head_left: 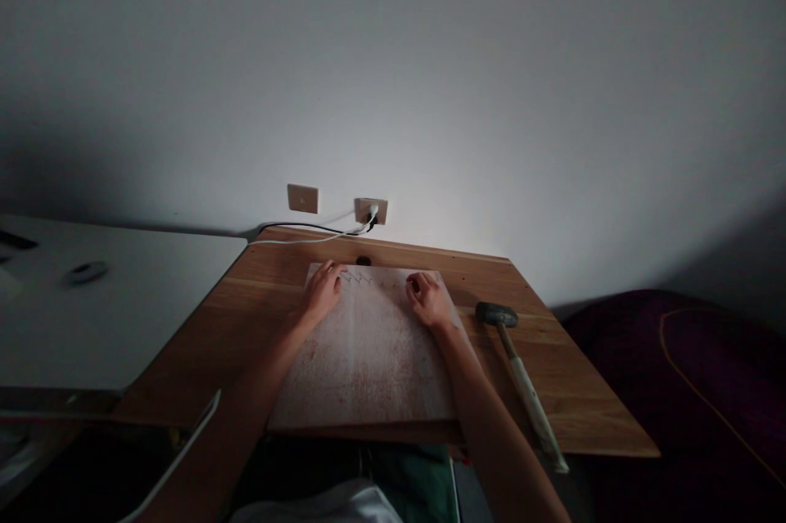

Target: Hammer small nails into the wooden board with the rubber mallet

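A pale, reddish-stained board [374, 367] lies flat on the wooden table in front of me. Near its far edge, several thin nail-like pins [359, 277] stand in a row. My left hand [323, 292] is at the board's far left corner, fingers curled together beside the leftmost pins; what they grip is hidden. At the far right part of the board is my right hand [428, 300], its thumb and fingers bent into a pinch. Anything between those fingertips is too small to make out. To the right of the board rests a mallet [497, 314] with a dark head and a pale-wrapped handle.
The wooden table [571, 392] stands against a white wall [467, 97]. White and black cables run from a wall socket [372, 210] along the table's back edge. On the left is a white table [153, 294] with a computer mouse [87, 272]. A dark purple beanbag-like mass [663, 376] sits at right.
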Action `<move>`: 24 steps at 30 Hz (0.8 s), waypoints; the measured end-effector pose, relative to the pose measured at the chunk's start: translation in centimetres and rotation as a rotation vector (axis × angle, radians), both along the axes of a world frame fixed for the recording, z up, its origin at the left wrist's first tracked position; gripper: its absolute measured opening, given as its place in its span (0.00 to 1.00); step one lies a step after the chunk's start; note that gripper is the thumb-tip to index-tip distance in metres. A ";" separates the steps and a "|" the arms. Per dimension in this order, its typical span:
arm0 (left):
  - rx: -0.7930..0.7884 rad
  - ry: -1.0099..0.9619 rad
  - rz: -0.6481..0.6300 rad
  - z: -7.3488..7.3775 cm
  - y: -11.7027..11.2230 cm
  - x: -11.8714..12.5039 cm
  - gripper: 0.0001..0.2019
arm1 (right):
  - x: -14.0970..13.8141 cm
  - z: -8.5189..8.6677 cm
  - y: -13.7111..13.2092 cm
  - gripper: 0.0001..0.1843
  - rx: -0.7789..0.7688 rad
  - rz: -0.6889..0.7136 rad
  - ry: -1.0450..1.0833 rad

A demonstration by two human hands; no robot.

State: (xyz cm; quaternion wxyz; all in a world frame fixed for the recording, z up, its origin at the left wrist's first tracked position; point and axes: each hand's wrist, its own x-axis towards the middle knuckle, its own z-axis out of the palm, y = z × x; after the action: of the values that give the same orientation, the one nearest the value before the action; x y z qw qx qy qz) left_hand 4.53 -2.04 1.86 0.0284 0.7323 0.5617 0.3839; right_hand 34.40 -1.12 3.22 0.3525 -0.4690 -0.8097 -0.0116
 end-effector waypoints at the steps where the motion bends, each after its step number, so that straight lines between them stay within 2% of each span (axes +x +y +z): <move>1: -0.001 -0.002 0.001 0.0 0.0 0.0 0.19 | 0.0 -0.1 0.1 0.10 0.001 0.002 0.000; 9: -0.007 -0.023 0.004 -0.3 0.2 0.0 0.17 | 0.5 -1.4 1.4 0.11 0.003 -0.073 -0.002; 15: 0.006 -0.117 -0.006 -0.8 0.6 -0.1 0.16 | 0.4 -2.3 1.8 0.10 -0.021 -0.098 -0.027; 24: -0.032 -0.182 -0.014 -0.9 0.8 -0.2 0.13 | 0.4 -2.1 1.7 0.06 -0.052 -0.116 -0.075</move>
State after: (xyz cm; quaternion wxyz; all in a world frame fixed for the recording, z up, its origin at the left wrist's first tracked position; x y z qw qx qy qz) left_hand 4.35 -1.23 0.98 0.0937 0.6979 0.5578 0.4394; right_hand 34.80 0.56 1.15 0.3084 -0.5233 -0.7939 -0.0284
